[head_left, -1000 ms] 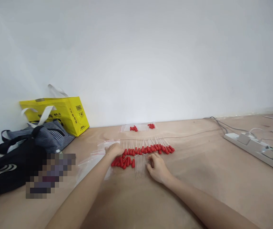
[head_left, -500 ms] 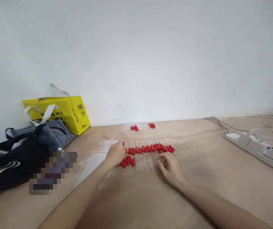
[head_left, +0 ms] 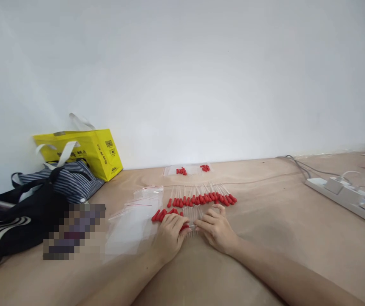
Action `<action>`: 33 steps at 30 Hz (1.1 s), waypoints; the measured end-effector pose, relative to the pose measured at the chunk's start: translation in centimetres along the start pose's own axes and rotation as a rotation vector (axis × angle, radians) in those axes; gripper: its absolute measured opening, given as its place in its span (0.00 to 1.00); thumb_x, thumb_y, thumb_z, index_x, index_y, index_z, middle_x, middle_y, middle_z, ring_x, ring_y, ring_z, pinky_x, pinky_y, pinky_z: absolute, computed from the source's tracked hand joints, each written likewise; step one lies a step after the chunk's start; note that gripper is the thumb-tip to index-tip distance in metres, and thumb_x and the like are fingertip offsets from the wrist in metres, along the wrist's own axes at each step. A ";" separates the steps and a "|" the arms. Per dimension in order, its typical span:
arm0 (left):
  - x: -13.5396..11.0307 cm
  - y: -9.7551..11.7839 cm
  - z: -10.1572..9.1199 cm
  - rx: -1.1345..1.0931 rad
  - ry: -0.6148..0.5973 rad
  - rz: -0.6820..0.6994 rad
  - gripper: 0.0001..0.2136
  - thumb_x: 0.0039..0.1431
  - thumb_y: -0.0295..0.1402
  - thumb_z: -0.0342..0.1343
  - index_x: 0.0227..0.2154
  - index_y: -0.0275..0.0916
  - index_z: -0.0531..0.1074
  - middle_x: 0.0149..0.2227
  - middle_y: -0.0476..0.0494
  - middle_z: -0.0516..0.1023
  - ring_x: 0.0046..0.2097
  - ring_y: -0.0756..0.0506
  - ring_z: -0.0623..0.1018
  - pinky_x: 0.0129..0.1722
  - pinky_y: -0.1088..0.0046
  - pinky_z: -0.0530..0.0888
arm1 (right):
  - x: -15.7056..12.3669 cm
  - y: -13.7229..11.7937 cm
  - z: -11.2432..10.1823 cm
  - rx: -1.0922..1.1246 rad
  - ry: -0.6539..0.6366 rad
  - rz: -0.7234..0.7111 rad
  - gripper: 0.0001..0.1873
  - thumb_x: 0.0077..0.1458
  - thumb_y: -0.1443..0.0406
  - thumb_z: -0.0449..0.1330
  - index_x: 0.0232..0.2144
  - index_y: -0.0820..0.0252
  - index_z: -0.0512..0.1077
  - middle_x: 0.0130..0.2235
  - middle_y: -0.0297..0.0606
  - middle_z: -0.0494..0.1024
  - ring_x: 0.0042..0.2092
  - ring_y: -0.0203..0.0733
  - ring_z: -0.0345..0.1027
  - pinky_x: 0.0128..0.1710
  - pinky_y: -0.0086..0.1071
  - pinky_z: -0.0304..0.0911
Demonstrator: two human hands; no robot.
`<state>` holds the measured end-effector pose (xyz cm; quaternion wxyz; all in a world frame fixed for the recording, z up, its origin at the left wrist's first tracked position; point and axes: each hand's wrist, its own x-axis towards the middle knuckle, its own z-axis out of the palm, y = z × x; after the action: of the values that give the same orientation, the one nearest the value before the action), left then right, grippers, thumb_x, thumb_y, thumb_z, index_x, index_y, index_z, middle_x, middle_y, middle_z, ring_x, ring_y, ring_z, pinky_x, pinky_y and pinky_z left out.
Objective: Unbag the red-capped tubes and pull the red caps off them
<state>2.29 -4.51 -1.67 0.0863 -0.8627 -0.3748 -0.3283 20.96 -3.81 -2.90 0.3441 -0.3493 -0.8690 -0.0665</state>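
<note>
My left hand is closed, with a red rubber dropper bulb pinched at its fingertips. Facing it, my right hand pinches a thin clear dropper tube, its end at or very near the bulb; their exact contact is too small to see. Just beyond my fingers lie several loose clear tubes side by side, partly covered by my hands. A small heap of red bulbs is beside my left knuckles. Farther back runs a row of red-bulbed droppers, bulbs toward me.
Clear zip bags lie to the left. Another bag with red bulbs and tubes lies by the wall. A yellow bag, a striped bag and a black bag stand at left. A white power strip with cables is at right.
My left hand has come from the dropper row toward me and right, now with a red bulb. My right hand has moved left and taken a tube. Both hands have met over the loose tubes.
</note>
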 end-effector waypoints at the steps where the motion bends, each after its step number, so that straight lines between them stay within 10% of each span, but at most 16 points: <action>1: 0.0 0.0 -0.1 0.003 0.004 0.011 0.07 0.58 0.33 0.46 0.31 0.38 0.67 0.30 0.46 0.73 0.34 0.46 0.70 0.35 0.70 0.64 | 0.0 0.0 0.0 -0.003 -0.003 -0.002 0.11 0.54 0.68 0.49 0.35 0.54 0.71 0.24 0.32 0.71 0.32 0.36 0.58 0.45 0.41 0.41; 25: -0.5 0.4 -1.4 0.040 0.008 0.112 0.09 0.56 0.27 0.45 0.23 0.40 0.67 0.24 0.51 0.73 0.31 0.49 0.68 0.40 0.66 0.61 | -0.5 -0.4 -1.3 0.066 -0.048 -0.049 0.11 0.53 0.67 0.47 0.25 0.58 0.68 0.19 0.31 0.65 0.29 0.36 0.56 0.41 0.38 0.45; 33: -1.1 -1.7 -2.7 -0.002 0.130 -0.112 0.09 0.56 0.30 0.45 0.27 0.40 0.69 0.27 0.47 0.72 0.32 0.48 0.70 0.33 0.71 0.66 | -1.4 2.1 -0.6 0.100 0.005 0.198 0.12 0.55 0.69 0.46 0.32 0.58 0.69 0.26 0.34 0.70 0.31 0.36 0.61 0.39 0.36 0.47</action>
<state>-0.83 -5.05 -0.42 0.0913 -0.8174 -0.4158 -0.3882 23.36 -3.26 -3.56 0.3684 -0.4158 -0.8314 0.0105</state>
